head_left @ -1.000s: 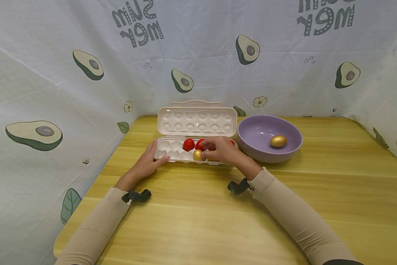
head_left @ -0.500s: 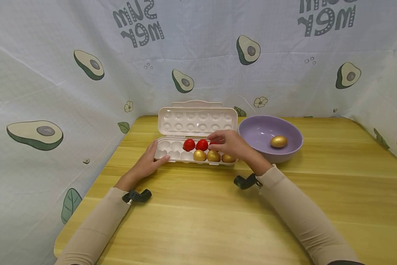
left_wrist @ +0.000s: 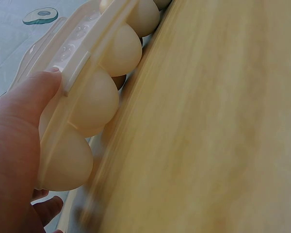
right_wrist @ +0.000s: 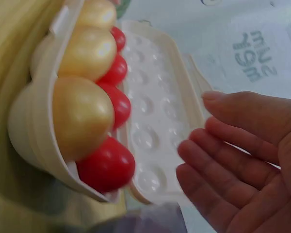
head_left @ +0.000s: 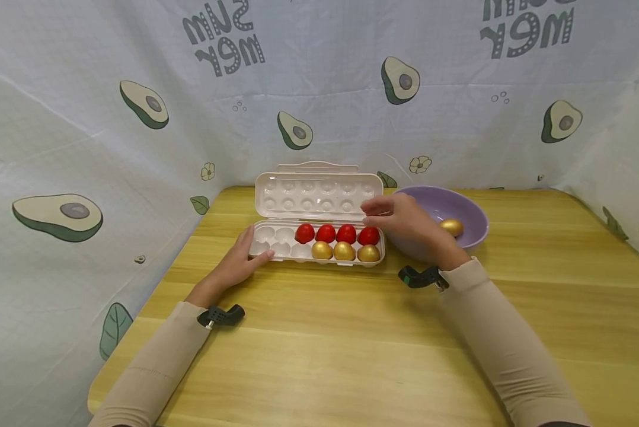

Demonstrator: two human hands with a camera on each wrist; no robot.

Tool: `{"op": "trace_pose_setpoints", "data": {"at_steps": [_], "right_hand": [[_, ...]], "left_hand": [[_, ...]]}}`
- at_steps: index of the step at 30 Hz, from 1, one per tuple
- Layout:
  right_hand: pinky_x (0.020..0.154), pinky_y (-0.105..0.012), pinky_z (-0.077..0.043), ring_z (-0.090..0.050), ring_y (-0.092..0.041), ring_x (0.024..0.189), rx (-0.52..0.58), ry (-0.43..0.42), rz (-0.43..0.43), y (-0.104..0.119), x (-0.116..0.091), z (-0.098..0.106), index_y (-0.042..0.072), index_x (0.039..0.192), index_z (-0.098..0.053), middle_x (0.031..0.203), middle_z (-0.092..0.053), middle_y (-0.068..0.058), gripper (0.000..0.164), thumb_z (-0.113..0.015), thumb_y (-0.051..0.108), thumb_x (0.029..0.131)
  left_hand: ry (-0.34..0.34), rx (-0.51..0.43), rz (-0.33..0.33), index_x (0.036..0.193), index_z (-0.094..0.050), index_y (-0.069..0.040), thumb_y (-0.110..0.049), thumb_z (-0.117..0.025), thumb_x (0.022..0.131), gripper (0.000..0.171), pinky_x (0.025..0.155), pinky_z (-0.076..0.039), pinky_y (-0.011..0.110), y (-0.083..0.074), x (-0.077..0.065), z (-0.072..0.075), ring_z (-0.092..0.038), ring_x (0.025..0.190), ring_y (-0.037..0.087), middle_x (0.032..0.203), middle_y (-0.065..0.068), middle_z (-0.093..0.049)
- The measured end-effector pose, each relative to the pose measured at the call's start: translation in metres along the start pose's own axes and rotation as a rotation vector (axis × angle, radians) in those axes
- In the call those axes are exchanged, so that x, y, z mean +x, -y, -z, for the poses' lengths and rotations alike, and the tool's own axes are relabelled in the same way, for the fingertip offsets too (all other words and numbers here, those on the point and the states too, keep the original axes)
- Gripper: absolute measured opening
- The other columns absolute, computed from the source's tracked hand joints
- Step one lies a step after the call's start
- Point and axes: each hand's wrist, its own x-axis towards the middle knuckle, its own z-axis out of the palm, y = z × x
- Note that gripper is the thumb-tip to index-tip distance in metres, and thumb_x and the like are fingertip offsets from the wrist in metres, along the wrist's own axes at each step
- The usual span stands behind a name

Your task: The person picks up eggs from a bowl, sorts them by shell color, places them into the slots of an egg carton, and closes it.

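Note:
A pale plastic egg carton (head_left: pixel 300 251) lies on the table with its lid (head_left: pixel 314 194) raised at the back. My left hand (head_left: pixel 233 262) grips the carton's left end; in the left wrist view the thumb lies on the rim and fingertips show beneath. Several red eggs (head_left: pixel 346 233) fill the right part of the back row, and 3 gold eggs (head_left: pixel 344 251) sit in front of them. My right hand (head_left: pixel 405 219) hovers between carton and bowl, holding nothing, fingers loosely extended in the right wrist view. One gold egg (head_left: pixel 451 226) lies in the purple bowl (head_left: pixel 475 218).
The wooden table (head_left: pixel 319 344) runs up to a white cloth backdrop (head_left: pixel 346 118) printed with avocados. The bowl stands close to the carton's right end, partly covered by my right hand. Several cells at the carton's left hold no egg.
My right hand has moved right, away from the eggs towards the bowl, uncovering the red and gold eggs at the carton's right end. The left hand has stayed on the carton.

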Motion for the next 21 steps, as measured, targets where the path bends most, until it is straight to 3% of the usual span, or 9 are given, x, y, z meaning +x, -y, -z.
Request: {"op": "trace_pose_setpoints", "data": {"at_steps": [8, 14, 21], "right_hand": [[0.083, -0.039, -0.047, -0.059, -0.02, 0.098, -0.048, -0.019, -0.056, -0.014, -0.007, 0.026, 0.008, 0.113, -0.063, 0.106, -0.064, -0.008, 0.038, -0.068, 0.028, 0.08], [0.086, -0.041, -0.046, -0.056, -0.02, 0.102, -0.019, -0.02, -0.131, -0.021, -0.015, 0.046, 0.011, 0.116, -0.06, 0.11, -0.062, -0.005, 0.043, -0.065, 0.037, 0.082], [0.086, -0.042, -0.045, -0.056, -0.023, 0.102, -0.084, -0.024, -0.132, -0.036, -0.02, 0.063, 0.008, 0.115, -0.06, 0.112, -0.061, -0.011, 0.042, -0.065, 0.034, 0.083]], "left_hand": [[-0.006, -0.007, -0.006, 0.145, 0.004, -0.012, -0.06, -0.048, 0.083, 0.094, 0.108, -0.01, 0.045, 0.001, 0.0, -0.001, -0.004, 0.136, 0.022, 0.151, 0.008, -0.001], [-0.007, -0.014, -0.006, 0.145, 0.003, -0.013, -0.061, -0.048, 0.083, 0.094, 0.108, -0.01, 0.045, 0.0, 0.0, -0.001, -0.004, 0.136, 0.021, 0.151, 0.007, -0.001], [-0.01, -0.011, -0.014, 0.145, 0.001, -0.008, -0.06, -0.049, 0.083, 0.095, 0.108, -0.011, 0.046, 0.0, 0.001, -0.001, -0.005, 0.136, 0.023, 0.151, 0.007, -0.001]]}}
